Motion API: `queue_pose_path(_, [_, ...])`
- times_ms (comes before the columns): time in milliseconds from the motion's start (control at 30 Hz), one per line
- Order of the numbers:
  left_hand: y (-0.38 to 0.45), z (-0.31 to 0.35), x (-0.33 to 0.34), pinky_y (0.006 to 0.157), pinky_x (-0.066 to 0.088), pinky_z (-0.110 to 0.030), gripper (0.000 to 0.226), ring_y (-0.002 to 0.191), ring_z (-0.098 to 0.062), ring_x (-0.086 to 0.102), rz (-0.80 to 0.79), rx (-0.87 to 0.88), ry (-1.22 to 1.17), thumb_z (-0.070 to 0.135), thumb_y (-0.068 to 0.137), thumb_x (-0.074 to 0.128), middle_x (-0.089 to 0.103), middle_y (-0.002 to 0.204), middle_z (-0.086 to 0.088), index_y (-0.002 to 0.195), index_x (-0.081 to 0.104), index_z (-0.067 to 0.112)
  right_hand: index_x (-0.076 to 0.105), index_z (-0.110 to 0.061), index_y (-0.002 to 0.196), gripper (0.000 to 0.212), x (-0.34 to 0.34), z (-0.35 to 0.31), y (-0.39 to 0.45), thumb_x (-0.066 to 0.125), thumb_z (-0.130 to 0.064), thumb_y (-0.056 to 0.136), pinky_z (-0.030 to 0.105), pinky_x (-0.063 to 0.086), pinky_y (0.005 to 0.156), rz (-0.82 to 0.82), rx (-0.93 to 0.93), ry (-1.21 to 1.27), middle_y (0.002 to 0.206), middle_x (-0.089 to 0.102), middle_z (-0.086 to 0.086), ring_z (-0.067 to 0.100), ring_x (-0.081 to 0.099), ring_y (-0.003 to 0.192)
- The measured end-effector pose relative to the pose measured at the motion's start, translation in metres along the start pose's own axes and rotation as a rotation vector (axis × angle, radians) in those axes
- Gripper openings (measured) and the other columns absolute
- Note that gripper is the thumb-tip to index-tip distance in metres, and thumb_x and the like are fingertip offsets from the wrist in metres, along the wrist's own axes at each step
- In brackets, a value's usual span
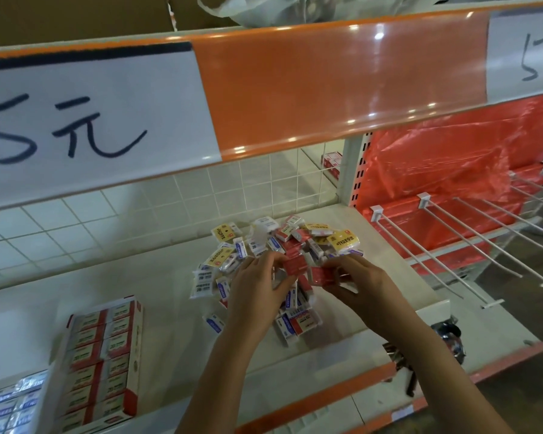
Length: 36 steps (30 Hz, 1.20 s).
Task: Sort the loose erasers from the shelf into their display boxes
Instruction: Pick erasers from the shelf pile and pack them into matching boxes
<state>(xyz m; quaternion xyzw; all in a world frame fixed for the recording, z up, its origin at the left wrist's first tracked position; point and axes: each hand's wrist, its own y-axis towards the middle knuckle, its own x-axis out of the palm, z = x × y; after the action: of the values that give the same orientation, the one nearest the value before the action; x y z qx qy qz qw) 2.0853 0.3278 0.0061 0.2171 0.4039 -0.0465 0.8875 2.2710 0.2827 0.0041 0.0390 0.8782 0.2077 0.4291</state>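
Note:
A heap of loose erasers (295, 242) in red, yellow, blue and white wrappers lies on the white shelf (157, 277). My left hand (257, 292) rests over the heap's near side, its fingertips pinching a red eraser (295, 265). My right hand (362, 285) holds another red eraser (322, 275) just beside it. A red-and-white display box (104, 361) full of red-banded erasers stands at the lower left. Beside it a box of blue-wrapped erasers (10, 405) shows at the frame's left edge.
An upper shelf lip (342, 83) with an orange strip and a white handwritten price sign (85, 120) overhangs the work area. White peg hooks (452, 245) jut out at the right in front of red plastic sheeting (452, 158). A dark metal object (449, 339) hangs off the shelf's right end.

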Motion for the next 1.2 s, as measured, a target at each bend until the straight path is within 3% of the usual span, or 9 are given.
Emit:
queue_pose_path(100, [-0.014,0.001,-0.014,0.088,0.048,-0.033,0.033,0.098,-0.008,0.055,-0.013,-0.008,-0.028,0.032,0.081,0.069,0.059,0.101,0.016,0.111,0.061,0.021,0.064,-0.014,0.105,0.029,-0.005,-0.008,-0.009,0.071,-0.021,0.078,0.020,0.055,0.078,0.013,-0.011,0.047,0.098,0.063,-0.007,0.010,0.064,0.084])
queue_pose_path(233, [-0.031,0.003,-0.032,0.076,0.042,-0.015,0.031,0.086,0.007,0.047,-0.042,0.029,-0.051,0.027,0.079,0.072,0.041,0.088,0.034,0.108,0.062,0.023,0.064,-0.014,0.105,0.033,-0.013,-0.018,-0.018,0.061,-0.033,0.078,0.014,0.051,0.084,0.018,-0.046,0.103,0.100,0.062,-0.009,0.005,0.062,0.088])
queue_pose_path(367, [-0.043,0.003,-0.045,0.073,0.037,-0.007,0.031,0.085,0.015,0.046,-0.046,0.068,-0.057,0.034,0.077,0.071,0.044,0.089,0.035,0.106,0.063,0.027,0.065,-0.013,0.105,0.032,-0.018,-0.024,-0.023,0.064,-0.026,0.075,0.013,0.049,0.085,0.060,-0.036,0.143,0.101,0.062,-0.009,0.005,0.059,0.093])
queue_pose_path(600, [-0.064,0.002,-0.067,0.078,0.038,-0.005,0.036,0.096,0.014,0.049,-0.025,0.117,-0.099,0.055,0.075,0.055,0.051,0.094,0.042,0.103,0.061,0.033,0.065,-0.014,0.107,0.035,-0.017,-0.041,-0.027,0.062,-0.028,0.075,0.004,0.044,0.084,0.020,-0.069,0.230,0.103,0.057,-0.017,-0.001,0.057,0.097])
queue_pose_path(733, [-0.076,-0.002,-0.076,0.082,0.037,-0.002,0.038,0.097,0.009,0.051,-0.021,0.114,-0.078,0.057,0.074,0.053,0.050,0.094,0.036,0.105,0.059,0.035,0.065,-0.017,0.108,0.033,-0.012,-0.048,-0.032,0.064,-0.028,0.077,0.012,0.049,0.084,-0.017,-0.082,0.253,0.104,0.059,-0.012,0.003,0.059,0.093])
queue_pose_path(800, [-0.082,-0.005,-0.081,0.074,0.040,-0.006,0.038,0.097,0.007,0.052,-0.033,0.098,-0.060,0.057,0.073,0.053,0.052,0.096,0.032,0.104,0.059,0.035,0.065,-0.017,0.109,0.034,-0.009,-0.052,-0.035,0.064,-0.028,0.077,0.016,0.051,0.084,-0.046,-0.073,0.268,0.104,0.059,-0.009,0.005,0.059,0.093])
queue_pose_path(933, [-0.096,-0.009,-0.089,0.071,0.035,-0.010,0.036,0.095,0.008,0.052,-0.055,0.039,-0.050,0.058,0.072,0.052,0.058,0.095,0.022,0.102,0.058,0.040,0.063,-0.019,0.110,0.033,-0.004,-0.060,-0.042,0.064,-0.029,0.078,0.015,0.049,0.086,-0.092,-0.082,0.287,0.105,0.058,-0.009,0.004,0.059,0.095])
queue_pose_path(1033, [-0.106,-0.009,-0.093,0.070,0.035,-0.011,0.037,0.094,0.012,0.050,-0.068,0.020,-0.051,0.056,0.072,0.053,0.055,0.095,0.027,0.103,0.058,0.037,0.062,-0.023,0.111,0.034,-0.002,-0.066,-0.046,0.061,-0.036,0.079,0.014,0.049,0.086,-0.121,-0.083,0.283,0.106,0.056,-0.013,0.003,0.058,0.095])
queue_pose_path(1200, [-0.121,-0.001,-0.100,0.071,0.036,-0.003,0.028,0.094,0.022,0.044,-0.111,-0.102,-0.103,0.054,0.066,0.055,0.051,0.092,0.030,0.093,0.048,0.051,0.064,-0.020,0.111,0.031,0.001,-0.072,-0.056,0.064,-0.028,0.080,0.012,0.046,0.087,-0.160,-0.067,0.314,0.109,0.058,-0.010,0.001,0.058,0.098])
